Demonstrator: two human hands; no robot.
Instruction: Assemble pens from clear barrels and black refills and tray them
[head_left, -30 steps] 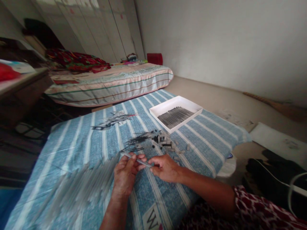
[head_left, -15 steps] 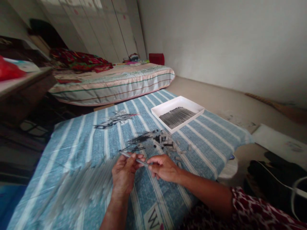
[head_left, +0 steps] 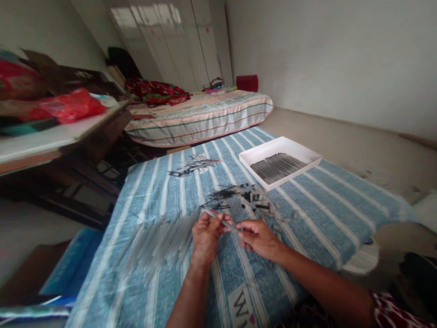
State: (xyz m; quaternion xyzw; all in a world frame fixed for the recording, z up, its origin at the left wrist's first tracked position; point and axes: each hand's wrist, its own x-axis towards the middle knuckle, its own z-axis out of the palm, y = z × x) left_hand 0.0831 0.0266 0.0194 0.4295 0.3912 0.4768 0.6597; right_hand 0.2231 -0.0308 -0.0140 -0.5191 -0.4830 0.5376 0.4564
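My left hand (head_left: 205,238) is closed around a slim, translucent grey pen (head_left: 232,226), which slants down to the right. At its lower end, the fingertips of my right hand (head_left: 260,239) pinch the pen. Left of my hands, a spread of translucent pen barrels (head_left: 159,243) lies side by side on the striped blue cloth (head_left: 300,223). Just beyond the hands are thin dark pen refills (head_left: 223,193) and a heap of small grey and black caps (head_left: 264,204). Whatever sits between my fingertips is too small to make out.
A shallow white box (head_left: 295,174) at the far right holds a row of dark-tipped pens (head_left: 278,166). More dark thin pieces (head_left: 193,167) lie at the cloth's far left. A side table (head_left: 58,139) with red bags stands left; a bed (head_left: 205,120) is behind.
The view has swung left, so everything sits further right and more of the side table shows. Both hands keep their hold on the pen, with the right fingers shifting slightly at its end.
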